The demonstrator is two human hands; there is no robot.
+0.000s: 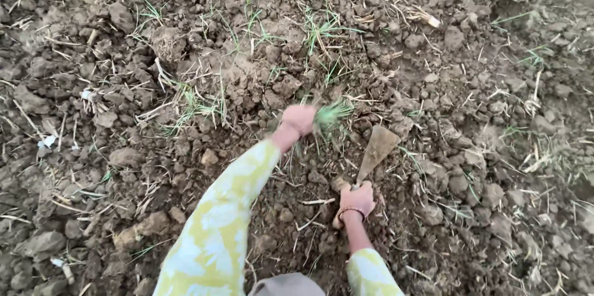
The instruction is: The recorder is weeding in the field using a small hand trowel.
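Note:
My left hand (pixel 298 119) reaches forward and is closed on a tuft of green grass (pixel 332 114) growing from the cloddy soil. Closer to me, my right hand (pixel 357 199) grips the handle of a small digging tool whose flat, mud-coated blade (pixel 377 147) points away from me and rests on the ground just right of the tuft. Both arms wear yellow-and-white patterned sleeves, and a bangle sits on the right wrist.
Dry brown soil with hard clods (pixel 125 157) and scattered straw covers the whole view. More thin grass clumps (pixel 319 29) grow farther ahead and another clump (pixel 197 107) to the left. Small white scraps (pixel 47 141) lie at the left.

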